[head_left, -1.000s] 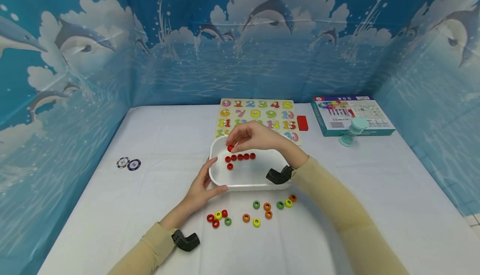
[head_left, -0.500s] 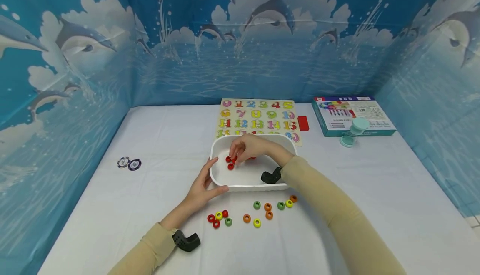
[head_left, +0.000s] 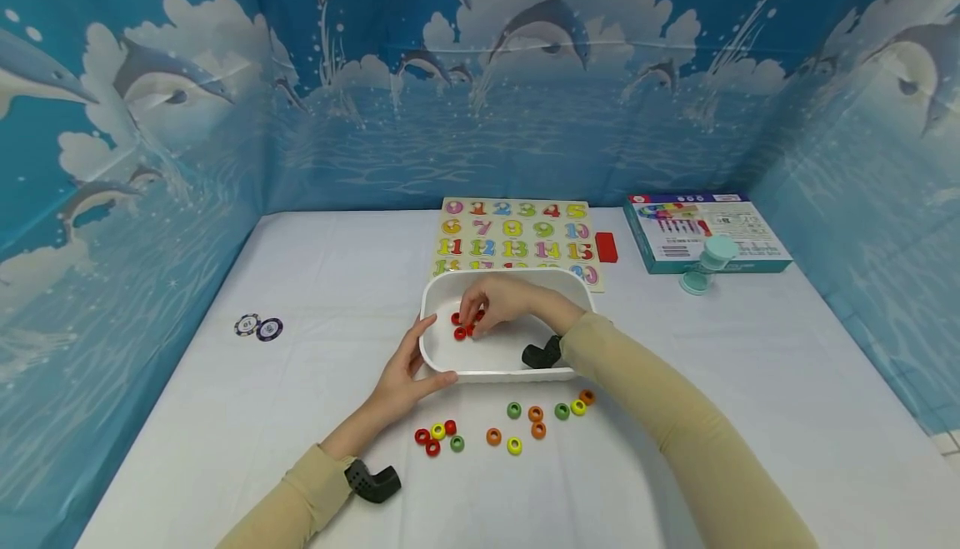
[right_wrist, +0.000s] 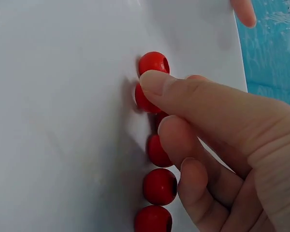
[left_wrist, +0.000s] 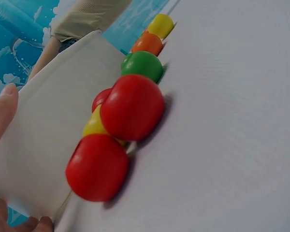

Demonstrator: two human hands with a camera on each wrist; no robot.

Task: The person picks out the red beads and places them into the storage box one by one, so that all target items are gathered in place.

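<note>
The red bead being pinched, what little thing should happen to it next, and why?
I'd say let go of it gently: the pinched red bead in the right hand seems to rest on the white tray, close beside another red bead.

The number board's (head_left: 513, 228) lowest row is partly hidden by the white tray's (head_left: 480, 361) far edge. Red beads (right_wrist: 143, 102) in it are partly covered by the right hand (head_left: 501, 299); another is cut off by the right wrist view's lower edge. Small print on the box (head_left: 671, 238) near the table's (head_left: 750, 366) far right corner is illegible.
</note>
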